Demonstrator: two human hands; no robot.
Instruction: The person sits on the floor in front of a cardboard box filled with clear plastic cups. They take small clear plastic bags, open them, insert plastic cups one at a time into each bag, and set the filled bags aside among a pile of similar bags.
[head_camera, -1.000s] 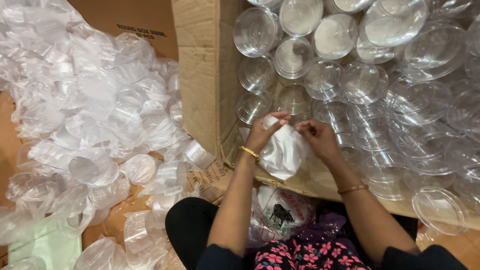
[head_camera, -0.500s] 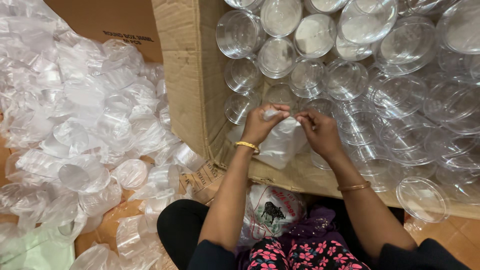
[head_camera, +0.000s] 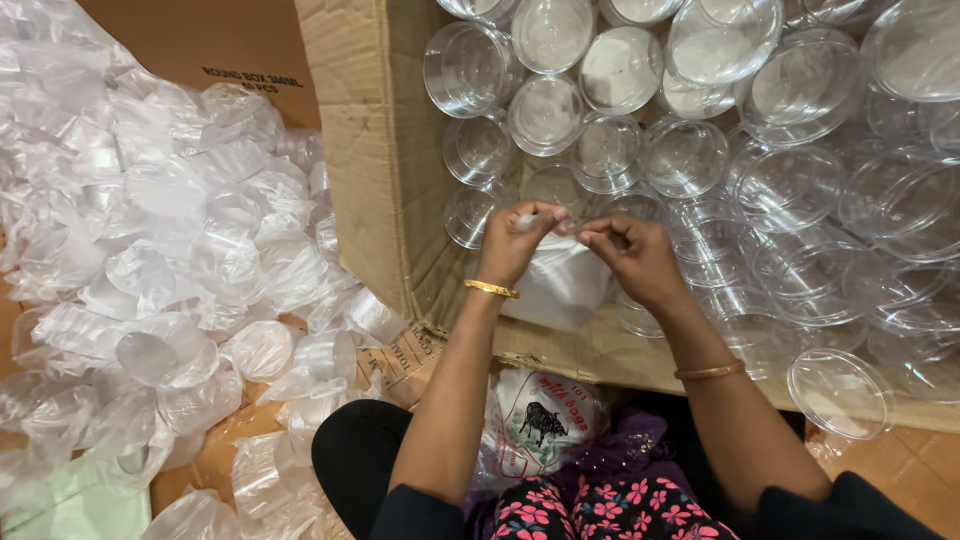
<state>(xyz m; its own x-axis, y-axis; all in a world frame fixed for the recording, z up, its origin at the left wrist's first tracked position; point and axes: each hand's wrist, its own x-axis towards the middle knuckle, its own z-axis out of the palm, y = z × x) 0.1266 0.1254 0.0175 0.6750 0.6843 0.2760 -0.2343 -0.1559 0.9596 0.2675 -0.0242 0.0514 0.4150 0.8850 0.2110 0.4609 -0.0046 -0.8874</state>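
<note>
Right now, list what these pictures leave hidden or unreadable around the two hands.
- Head view: the top of the small plastic bag is covered by the left hand and right hand, so its knot or opening is unseen.
- Bag contents: milky film hides them.
- Cardboard box: cut off by the top and right edges.
- Clear round containers: count unclear, overlapping and transparent.

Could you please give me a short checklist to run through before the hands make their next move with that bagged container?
1. Left hand pinches the top of the thin clear plastic bag: ok.
2. Right hand grips the same bag top, fingertips close to the left: ok.
3. Bag holds a round clear container: cannot tell, the film is cloudy.
4. Bag hangs over the open brown cardboard box, above the loose round clear plastic containers: ok.
5. Bag mouth closed or knotted: cannot tell.
6. Pile of filled clear bags lies outside the box on the left hand's side: ok.
</note>
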